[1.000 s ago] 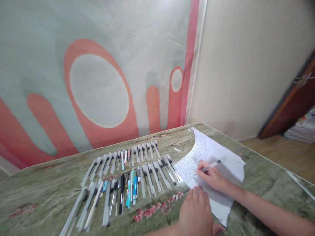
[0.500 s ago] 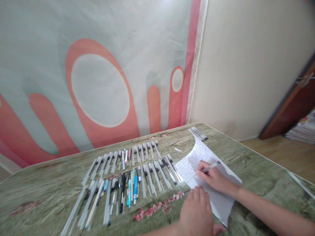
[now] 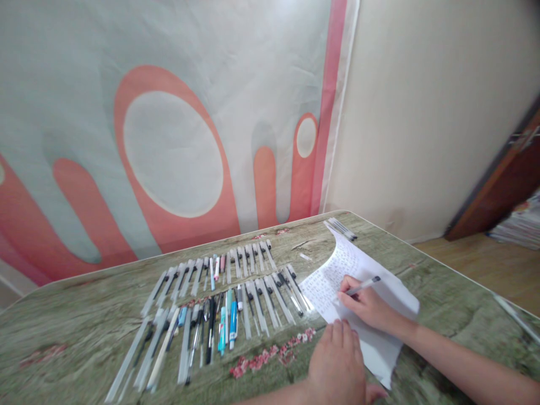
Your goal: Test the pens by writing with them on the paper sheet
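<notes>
My right hand [image 3: 369,306] is closed round a clear pen [image 3: 363,285] with a dark grip, its tip down on a white sheet of paper [image 3: 350,267] covered in handwriting. The sheet's far edge curls up a little. My left hand [image 3: 337,365] lies flat, fingers together and stretched out, on the near left part of the sheet and the table. Left of the paper, several pens [image 3: 219,306] lie in two rough rows, most clear with dark caps, a few blue, teal and pink.
The table [image 3: 84,332] has a green wood-grain cover with pink flowers. A few more pens [image 3: 341,228] lie at its far corner. A grey and coral banner [image 3: 169,140] hangs behind. A door [image 3: 502,180] and stacked papers [image 3: 521,225] are at the right.
The lifted far part of the sheet has dropped back flatter, uncovering the pens at the far corner. Both hands have stayed almost where they were.
</notes>
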### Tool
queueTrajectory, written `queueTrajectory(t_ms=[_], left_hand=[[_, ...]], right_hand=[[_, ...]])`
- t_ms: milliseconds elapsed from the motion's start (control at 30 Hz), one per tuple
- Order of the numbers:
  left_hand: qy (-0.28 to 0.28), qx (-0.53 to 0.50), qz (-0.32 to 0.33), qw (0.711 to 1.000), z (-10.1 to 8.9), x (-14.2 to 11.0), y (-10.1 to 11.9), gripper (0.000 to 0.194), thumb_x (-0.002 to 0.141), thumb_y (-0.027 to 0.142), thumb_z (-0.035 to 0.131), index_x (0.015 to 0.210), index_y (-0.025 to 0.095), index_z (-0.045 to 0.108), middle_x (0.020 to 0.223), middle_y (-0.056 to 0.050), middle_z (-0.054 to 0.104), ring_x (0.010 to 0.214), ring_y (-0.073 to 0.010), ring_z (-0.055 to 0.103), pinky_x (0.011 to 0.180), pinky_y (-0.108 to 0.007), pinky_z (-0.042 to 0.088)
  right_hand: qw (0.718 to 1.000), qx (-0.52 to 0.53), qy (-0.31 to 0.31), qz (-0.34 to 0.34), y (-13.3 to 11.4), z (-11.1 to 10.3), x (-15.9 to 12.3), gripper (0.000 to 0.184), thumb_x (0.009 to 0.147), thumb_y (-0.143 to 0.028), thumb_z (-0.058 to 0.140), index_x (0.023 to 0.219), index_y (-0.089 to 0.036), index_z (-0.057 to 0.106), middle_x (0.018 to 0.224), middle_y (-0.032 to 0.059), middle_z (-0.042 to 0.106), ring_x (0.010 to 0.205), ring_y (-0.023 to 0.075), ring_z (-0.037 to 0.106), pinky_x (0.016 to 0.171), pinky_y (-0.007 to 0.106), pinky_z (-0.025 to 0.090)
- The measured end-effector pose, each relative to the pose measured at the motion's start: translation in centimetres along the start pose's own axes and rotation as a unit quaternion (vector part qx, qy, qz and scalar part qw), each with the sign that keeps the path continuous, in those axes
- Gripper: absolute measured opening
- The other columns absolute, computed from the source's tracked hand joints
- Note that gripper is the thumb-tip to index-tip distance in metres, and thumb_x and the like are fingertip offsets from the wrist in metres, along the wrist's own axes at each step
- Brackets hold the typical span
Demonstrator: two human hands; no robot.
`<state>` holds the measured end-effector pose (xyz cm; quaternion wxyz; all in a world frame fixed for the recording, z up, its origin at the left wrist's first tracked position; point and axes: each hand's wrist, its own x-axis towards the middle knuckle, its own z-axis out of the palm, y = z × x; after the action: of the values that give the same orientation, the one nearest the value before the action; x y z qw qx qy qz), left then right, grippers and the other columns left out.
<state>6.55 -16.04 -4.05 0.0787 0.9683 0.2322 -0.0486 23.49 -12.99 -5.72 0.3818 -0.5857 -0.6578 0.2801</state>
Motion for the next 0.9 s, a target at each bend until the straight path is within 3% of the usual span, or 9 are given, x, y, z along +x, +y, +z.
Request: queueTrajectory(t_ms=[300, 667, 900], left_hand=[[0.007, 0.010, -0.002, 1.000, -0.3, 0.0, 0.1, 0.080, 0.077, 0.061, 0.031, 0.128, -0.001, 0.033, 0.132, -0.024, 0.031, 0.123, -0.0317, 0.029, 0.097, -0.042, 0.029], [-0.017, -0.002, -0.008, 1.000, -1.0, -0.1, 0.2, 0.080, 0.078, 0.059, 0.033, 0.128, -0.002, 0.031, 0.134, -0.024, 0.028, 0.124, -0.0316, 0.026, 0.100, -0.040, 0.026], [0.002, 0.004, -0.002, 1.000, -0.3, 0.1, -0.1, 0.080, 0.078, 0.061, 0.029, 0.128, -0.001, 0.033, 0.134, -0.023, 0.029, 0.123, -0.0317, 0.028, 0.098, -0.041, 0.029]], right_hand=[[1.000, 0.008, -0.001, -0.003, 0.1, 0.0, 0.0, 0.013, 0.078, -0.029, 0.044, 0.069, -0.020, 0.045, 0.063, -0.0023, 0.047, 0.061, 0.0133, 0.045, 0.059, 0.026, 0.038], [1.000, 0.021, 0.001, -0.006, -0.1, -0.1, 0.0, 0.012, 0.078, -0.028, 0.044, 0.069, -0.020, 0.045, 0.064, -0.0022, 0.046, 0.061, 0.0128, 0.044, 0.058, 0.025, 0.038], [0.996, 0.056, 0.024, 0.063, 0.9, -1.1, 1.0, 0.023, 0.080, -0.038, 0.042, 0.066, -0.021, 0.043, 0.057, -0.0029, 0.044, 0.054, 0.0118, 0.043, 0.053, 0.024, 0.038]])
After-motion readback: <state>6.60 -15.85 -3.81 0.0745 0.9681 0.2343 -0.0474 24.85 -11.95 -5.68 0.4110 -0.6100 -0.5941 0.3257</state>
